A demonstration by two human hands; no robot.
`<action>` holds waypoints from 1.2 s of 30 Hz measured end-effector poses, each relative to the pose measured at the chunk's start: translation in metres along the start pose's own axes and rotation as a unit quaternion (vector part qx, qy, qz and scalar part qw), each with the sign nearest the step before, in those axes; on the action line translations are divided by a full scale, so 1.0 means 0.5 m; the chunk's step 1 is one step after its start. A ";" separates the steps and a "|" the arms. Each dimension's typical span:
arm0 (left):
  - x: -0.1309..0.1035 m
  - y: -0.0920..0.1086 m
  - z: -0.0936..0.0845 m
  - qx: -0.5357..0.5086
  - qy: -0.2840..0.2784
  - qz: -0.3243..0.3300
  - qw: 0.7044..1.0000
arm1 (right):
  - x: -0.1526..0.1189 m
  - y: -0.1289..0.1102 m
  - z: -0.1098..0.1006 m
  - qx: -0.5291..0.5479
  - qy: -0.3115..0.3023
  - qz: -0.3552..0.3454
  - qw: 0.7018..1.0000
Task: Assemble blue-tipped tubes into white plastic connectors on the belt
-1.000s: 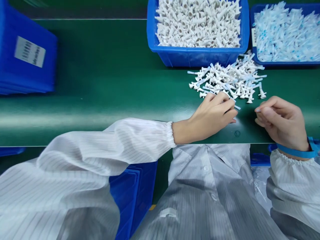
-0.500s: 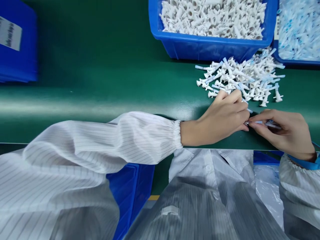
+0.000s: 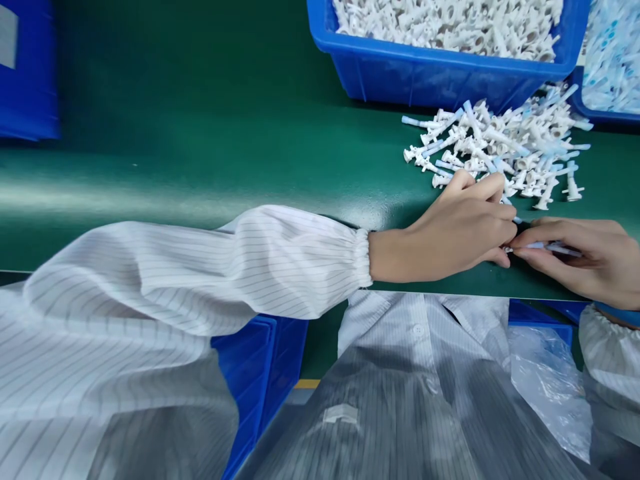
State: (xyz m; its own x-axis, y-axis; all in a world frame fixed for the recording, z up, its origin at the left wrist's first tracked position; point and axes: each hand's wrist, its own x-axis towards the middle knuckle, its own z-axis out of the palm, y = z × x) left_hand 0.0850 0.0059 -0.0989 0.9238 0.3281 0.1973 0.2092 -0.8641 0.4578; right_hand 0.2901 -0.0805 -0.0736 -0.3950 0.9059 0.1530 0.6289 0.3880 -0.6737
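My left hand (image 3: 463, 227) is closed, its thumb and fingertips pinching a small white plastic fitting (image 3: 508, 250) that is mostly hidden. Close beside it on the right, my right hand (image 3: 593, 257) is closed on pale-blue translucent tubes (image 3: 564, 250); the end of one points at the fitting. Whether tube and fitting are joined cannot be seen. Just beyond both hands lies a loose pile of white fittings (image 3: 505, 140), many with a pale-blue tube on one end.
A blue bin (image 3: 445, 72) full of white fittings stands behind the pile. To its right, another blue bin (image 3: 607, 117) holds pale-blue tubes. One more blue bin (image 3: 27, 80) is at the far left of the green table (image 3: 200, 133). Blue bins (image 3: 265, 380) also stand below the table edge.
The camera view has shifted, so the bins and pile sit higher and the pile and hands farther right. Both hands keep their pinch, fingertips still close together.
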 end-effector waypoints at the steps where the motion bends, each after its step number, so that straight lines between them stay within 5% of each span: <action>1: 0.001 0.000 -0.001 -0.005 -0.003 0.000 1.000 | 0.000 0.002 -0.002 0.007 -0.002 0.002 1.000; 11: 0.008 0.000 -0.005 -0.002 -0.010 0.014 1.000 | 0.006 -0.003 -0.012 -0.011 -0.017 -0.013 1.000; 22: 0.014 0.004 -0.008 -0.009 -0.021 -0.002 1.000 | 0.047 -0.048 -0.032 -0.121 -0.109 -0.112 0.980; 29: 0.019 0.001 0.003 0.012 -0.013 -0.004 1.000 | 0.066 -0.060 -0.041 -0.104 -0.188 -0.095 0.972; 36: 0.011 0.007 0.013 0.030 0.022 0.003 0.999 | 0.058 -0.056 -0.033 -0.199 -0.163 -0.141 0.956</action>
State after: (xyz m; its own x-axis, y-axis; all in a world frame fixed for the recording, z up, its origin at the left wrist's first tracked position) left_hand 0.0931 0.0023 -0.1018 0.9102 0.3385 0.2388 0.2236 -0.8867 0.4046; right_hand 0.2720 -0.0623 -0.0381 -0.7334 0.6797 0.0118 0.6460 0.7021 -0.2995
